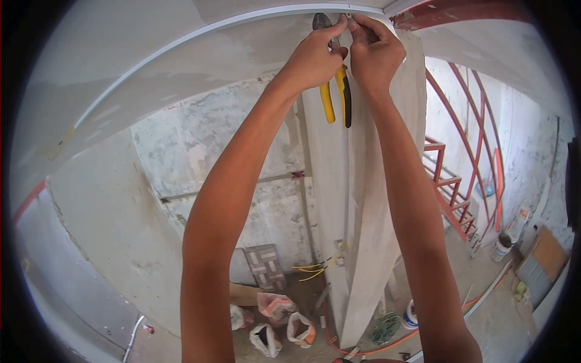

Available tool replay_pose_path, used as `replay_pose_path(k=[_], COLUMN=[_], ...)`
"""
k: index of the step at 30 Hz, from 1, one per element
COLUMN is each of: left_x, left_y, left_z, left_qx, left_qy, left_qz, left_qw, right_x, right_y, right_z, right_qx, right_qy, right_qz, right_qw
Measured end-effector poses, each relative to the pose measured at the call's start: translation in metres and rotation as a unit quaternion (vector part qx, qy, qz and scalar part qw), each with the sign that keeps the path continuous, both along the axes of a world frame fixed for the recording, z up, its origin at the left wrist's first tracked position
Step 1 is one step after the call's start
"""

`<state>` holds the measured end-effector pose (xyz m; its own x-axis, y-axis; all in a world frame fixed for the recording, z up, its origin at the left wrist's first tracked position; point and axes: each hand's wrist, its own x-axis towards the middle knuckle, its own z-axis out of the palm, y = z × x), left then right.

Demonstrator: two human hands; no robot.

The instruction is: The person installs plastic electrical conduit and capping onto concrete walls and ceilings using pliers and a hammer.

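Left hand (316, 57): grasping pliers (342, 77), below trim (266, 11) | Right hand (376, 57): fingers bent near trim, grasp unclear | Column (370, 193): below trim

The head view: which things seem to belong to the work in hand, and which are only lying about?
Probably in the job:
pliers, in the left hand
white strip, near the right hand

Probably just lying about:
sacks
buckets
green tangle

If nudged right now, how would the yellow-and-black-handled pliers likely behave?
The pliers would probably swing, since their handles hang below the left hand. Their metal head suggests stiffness and some weight for their size. The handles might scissor, as they stand apart.
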<state>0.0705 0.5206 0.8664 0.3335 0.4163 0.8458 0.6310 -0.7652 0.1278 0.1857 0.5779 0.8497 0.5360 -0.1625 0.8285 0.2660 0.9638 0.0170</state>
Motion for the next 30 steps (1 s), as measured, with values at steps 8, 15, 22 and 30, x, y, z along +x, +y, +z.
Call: replay_pose_path(k=[8, 15, 22, 30], left_x=[-0.002, -0.002, -0.001, -0.001], left_y=[0.02, 0.023, 0.025, 0.03], left_z=[-0.001, -0.003, -0.004, -0.005], left_qx=[0.059, 0.057, 0.066, 0.061], left_qy=[-0.005, -0.013, -0.011, -0.021], left_qz=[-0.014, 0.008, 0.024, -0.019], left_qw=[0.998, 0.998, 0.997, 0.998], right_x=[0.001, 0.002, 0.002, -0.002], right_y=[0.001, 0.0, 0.001, -0.004], right_z=[0.001, 0.0, 0.0, -0.003], right_qx=[0.003, 0.013, 0.002, 0.007], right_qy=[-0.022, -0.036, -0.03, 0.005], right_qz=[-0.023, -0.007, 0.001, -0.011], right_qw=[0.999, 0.999, 1.0, 1.0])
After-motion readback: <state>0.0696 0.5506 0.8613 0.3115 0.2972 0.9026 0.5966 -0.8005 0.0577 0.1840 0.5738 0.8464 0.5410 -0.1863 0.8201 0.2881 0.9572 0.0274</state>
